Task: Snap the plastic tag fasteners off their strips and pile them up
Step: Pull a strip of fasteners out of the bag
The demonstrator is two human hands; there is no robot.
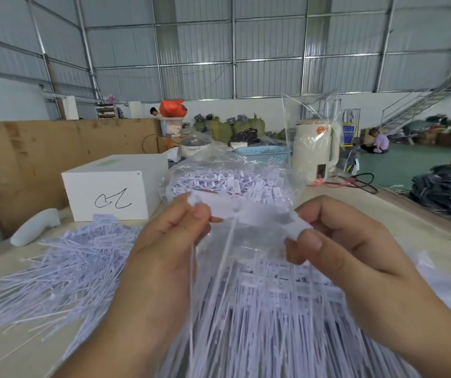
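My left hand (pixel 169 236) and my right hand (pixel 336 241) hold one white strip of tag fasteners (pixel 249 214) between them, above the table. The left pinches its left end between thumb and fingers; the right pinches its right end. Thin white tails hang down from the strip between my hands. A spread pile of loose white fasteners (pixel 63 263) lies on the table to the left. More fasteners on strips (pixel 268 309) lie under my hands. A clear plastic bag (pixel 227 181) full of fasteners sits just behind my hands.
A white box (pixel 115 186) with a black scribble stands at the back left, a white handheld device (pixel 36 225) beside it. A cream kettle (pixel 315 148) wrapped in clear film stands at the back right, cables next to it. Brown board walls off the left.
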